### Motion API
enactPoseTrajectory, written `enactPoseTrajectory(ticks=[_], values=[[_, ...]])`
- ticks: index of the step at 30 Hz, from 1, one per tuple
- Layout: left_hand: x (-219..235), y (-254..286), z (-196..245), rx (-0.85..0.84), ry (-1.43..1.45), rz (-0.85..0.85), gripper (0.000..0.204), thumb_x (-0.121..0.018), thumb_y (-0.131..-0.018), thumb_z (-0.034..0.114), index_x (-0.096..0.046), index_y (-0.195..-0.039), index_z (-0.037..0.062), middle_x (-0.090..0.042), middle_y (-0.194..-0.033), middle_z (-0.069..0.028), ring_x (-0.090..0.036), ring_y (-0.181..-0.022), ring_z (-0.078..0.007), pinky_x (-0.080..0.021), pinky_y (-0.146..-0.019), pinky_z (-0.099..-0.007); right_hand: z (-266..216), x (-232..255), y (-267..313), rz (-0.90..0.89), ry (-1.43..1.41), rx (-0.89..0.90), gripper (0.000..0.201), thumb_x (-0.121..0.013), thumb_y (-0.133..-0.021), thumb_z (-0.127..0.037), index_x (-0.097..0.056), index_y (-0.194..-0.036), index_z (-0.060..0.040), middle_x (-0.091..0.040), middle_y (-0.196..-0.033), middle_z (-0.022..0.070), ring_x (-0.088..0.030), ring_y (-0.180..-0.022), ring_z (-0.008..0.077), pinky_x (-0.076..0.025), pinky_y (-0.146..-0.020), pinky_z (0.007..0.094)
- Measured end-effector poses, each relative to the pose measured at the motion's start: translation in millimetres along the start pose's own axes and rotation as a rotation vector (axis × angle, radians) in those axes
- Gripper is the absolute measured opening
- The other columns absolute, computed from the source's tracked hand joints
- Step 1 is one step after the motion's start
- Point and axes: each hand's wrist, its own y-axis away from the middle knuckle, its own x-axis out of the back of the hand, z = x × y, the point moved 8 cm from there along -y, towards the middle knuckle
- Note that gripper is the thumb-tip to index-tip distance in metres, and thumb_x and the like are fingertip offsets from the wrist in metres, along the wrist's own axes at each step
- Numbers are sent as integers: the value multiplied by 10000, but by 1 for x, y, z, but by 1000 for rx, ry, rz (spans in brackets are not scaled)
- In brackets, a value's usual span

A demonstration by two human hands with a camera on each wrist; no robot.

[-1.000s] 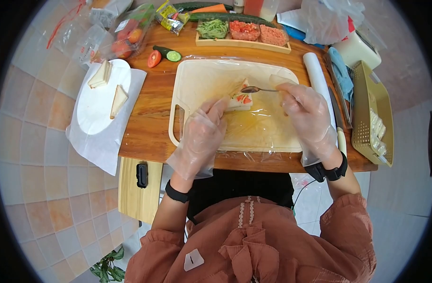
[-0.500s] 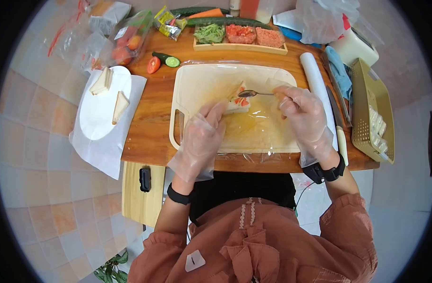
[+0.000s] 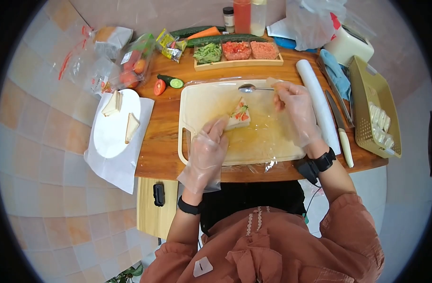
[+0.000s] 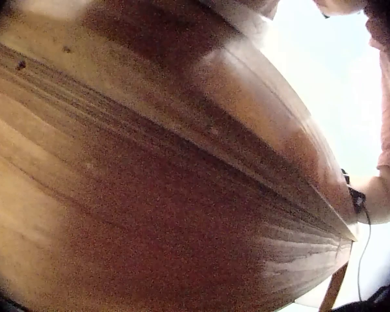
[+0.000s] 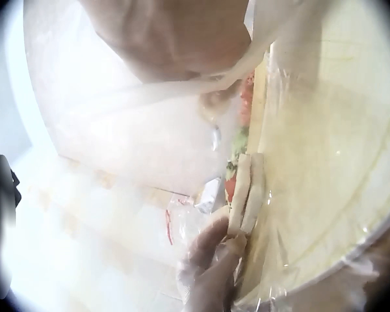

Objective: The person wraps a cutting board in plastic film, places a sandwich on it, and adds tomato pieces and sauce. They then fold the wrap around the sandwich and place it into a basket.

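Wooden table (image 4: pixel 149 195) dominates left wrist view; head view shows left hand (image 3: pixel 207 151) pinching sandwich (image 3: pixel 239 118), right hand (image 3: pixel 298 111) gripping spoon (image 3: pixel 247 88)

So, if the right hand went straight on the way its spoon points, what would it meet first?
Along the spoon, the right hand would likely meet the cut cucumber first; depth is unclear, so it might pass above.

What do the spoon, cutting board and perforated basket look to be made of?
Spoon: metal, likely stainless steel, polished; bright and dark reflections in the bowl.
Cutting board: probably plastic, cream, no visible wood grain; shiny clear film over it leaves its own finish uncertain.
Basket: likely molded plastic, fairly matte; even olive-yellow color, regular small holes.
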Motion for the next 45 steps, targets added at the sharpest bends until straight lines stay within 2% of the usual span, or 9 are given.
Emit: enactPoseTrajectory(ticks=[2, 5, 8, 14, 16, 18, 21, 25, 45], values=[[0, 0, 0, 0, 2, -12, 426, -626, -846, -49, -652, -1265, 28, -686, -1182, -224, -677, -1044, -416, -572, -878, -448, 14, 7, -4, 87, -103, -93, 220, -570, -980, -90, -719, -1067, 47, -646, -764, 21, -580, -642, 87, -464, -618, 241], [1, 0, 1, 12, -31, 4, 377, -704, -808, -25, -695, -1180, 40, -719, -1142, -191, -696, -1022, -386, -582, -862, -425, 31, 13, -12, 127, -107, -147, 213, -567, -985, -91, -722, -1045, 42, -647, -765, 20, -580, -640, 84, -465, -609, 247], [0, -1, 3, 48, -26, -28, 416, -627, -857, -29, -656, -1267, 31, -692, -1166, -226, -675, -1051, -412, -567, -890, -448, 33, 16, -13, 137, -116, -149, 232, -570, -985, -90, -731, -1094, 35, -649, -768, 14, -581, -639, 84, -469, -608, 244], [0, 3, -6, 83, -63, 22, 359, -630, -878, 35, -679, -1234, 50, -705, -1158, -204, -680, -1046, -387, -562, -884, -443, 29, 15, -9, 156, -173, -59, 299, -573, -977, -79, -723, -1216, 20, -655, -794, 13, -585, -654, 85, -474, -612, 240], [-2, 3, -8, 116, -52, 4, 307, -713, -875, 100, -714, -1173, 25, -728, -1117, -203, -688, -1060, -375, -551, -923, -414, 29, 15, -9, 140, -156, -38, 295, -564, -980, -72, -721, -1212, 23, -660, -804, 16, -583, -656, 83, -476, -618, 238], [4, 4, -9, 118, -41, 65, 301, -715, -891, 148, -717, -1161, 15, -730, -1100, -207, -686, -1053, -381, -547, -926, -417, 28, 14, -10, 122, -139, -19, 292, -555, -983, -65, -718, -1207, 26, -664, -815, 18, -580, -659, 82, -478, -623, 236], [4, 3, -10, 85, 14, 20, 303, -717, -899, 164, -716, -1163, 16, -727, -1098, -208, -685, -1024, -389, -544, -906, -430, 19, 17, -7, 162, -118, -16, 275, -524, -992, -30, -700, -1193, 35, -673, -838, 27, -580, -676, 80, -483, -638, 227], [6, 4, -11, 178, 7, 10, 305, -703, -919, 193, -715, -1165, 14, -722, -1110, -206, -683, -1033, -379, -535, -921, -426, 19, 15, -7, 114, -161, 39, 271, -528, -1012, -50, -683, -1207, 54, -667, -851, 27, -580, -688, 79, -484, -652, 227], [16, 6, -7, 199, 87, 94, 272, -674, -934, 124, -718, -1170, -4, -732, -1130, -194, -691, -1039, -347, -525, -950, -389, 22, 13, -8, 64, -251, 137, 333, -483, -1041, -74, -633, -1313, 47, -638, -888, 13, -582, -728, 76, -482, -675, 217]])
